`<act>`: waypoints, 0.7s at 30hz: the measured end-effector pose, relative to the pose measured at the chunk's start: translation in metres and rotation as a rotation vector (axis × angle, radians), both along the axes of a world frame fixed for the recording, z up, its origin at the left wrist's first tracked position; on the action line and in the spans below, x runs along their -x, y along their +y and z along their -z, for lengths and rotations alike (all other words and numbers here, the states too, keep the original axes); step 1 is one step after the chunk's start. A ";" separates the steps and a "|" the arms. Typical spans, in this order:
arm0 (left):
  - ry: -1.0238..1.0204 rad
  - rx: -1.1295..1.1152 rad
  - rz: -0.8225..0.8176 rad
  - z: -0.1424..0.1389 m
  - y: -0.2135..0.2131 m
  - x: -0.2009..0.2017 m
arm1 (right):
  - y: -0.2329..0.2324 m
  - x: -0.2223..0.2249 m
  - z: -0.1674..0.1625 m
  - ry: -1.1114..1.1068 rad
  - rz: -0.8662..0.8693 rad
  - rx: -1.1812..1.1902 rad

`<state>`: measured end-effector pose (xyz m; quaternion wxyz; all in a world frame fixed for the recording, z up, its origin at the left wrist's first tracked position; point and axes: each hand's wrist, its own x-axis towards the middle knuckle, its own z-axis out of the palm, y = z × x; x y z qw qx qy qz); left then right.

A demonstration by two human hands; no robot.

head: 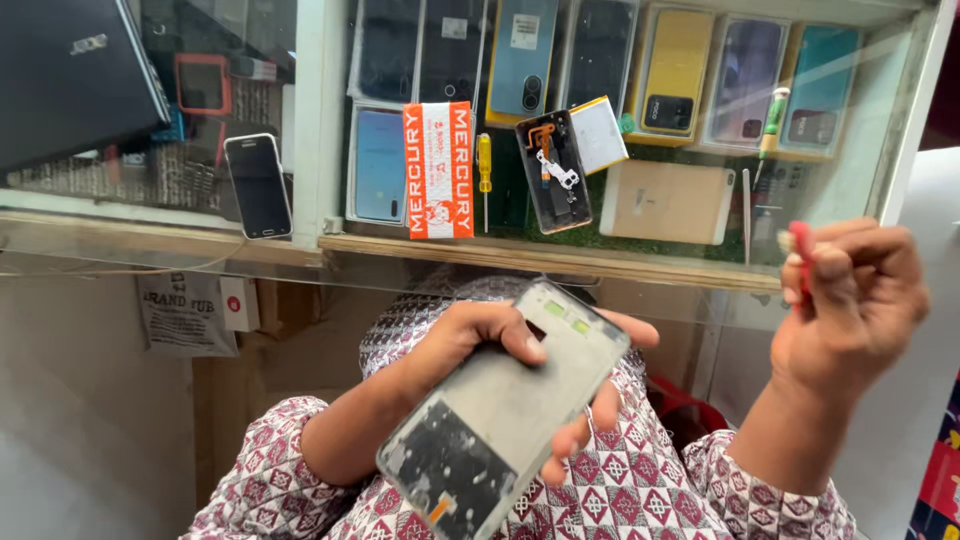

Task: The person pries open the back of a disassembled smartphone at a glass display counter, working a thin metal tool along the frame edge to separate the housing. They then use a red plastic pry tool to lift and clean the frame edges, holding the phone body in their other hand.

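My left hand [500, 335] grips an opened phone frame [500, 410], a grey metal shell with dark glue patches and a small orange connector at its lower end. It is held tilted over my lap. My right hand [855, 295] is raised at the right, fingers closed around a small red tool [801, 245] that sticks up between thumb and fingers. Both sleeves have a maroon and white pattern.
A glass counter top [560, 255] lies ahead. On it rest a yellow-handled screwdriver [484, 170], a green-handled screwdriver [771, 122], an opened phone back with a battery [565, 160], an orange and white pack [438, 170], a black phone [258, 185] and a laptop [70, 75]. Boxed phones show under the glass.
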<state>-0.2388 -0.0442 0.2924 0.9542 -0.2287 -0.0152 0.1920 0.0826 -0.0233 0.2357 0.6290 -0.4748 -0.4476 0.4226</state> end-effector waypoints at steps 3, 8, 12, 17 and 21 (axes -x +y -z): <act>-0.051 -0.011 0.027 0.001 0.001 -0.005 | -0.010 0.000 -0.001 0.004 -0.089 -0.006; -0.075 -0.023 0.131 0.005 0.000 -0.010 | -0.005 0.035 -0.024 -0.071 -0.543 0.086; -0.137 0.012 0.199 0.010 -0.005 -0.014 | 0.010 0.062 -0.016 -0.502 -0.444 0.233; -0.125 -0.008 0.183 0.013 -0.003 -0.011 | 0.010 0.067 -0.010 -0.414 -0.605 0.235; 0.027 -0.167 0.159 0.013 -0.004 -0.010 | 0.023 0.042 0.005 -0.393 -0.148 0.199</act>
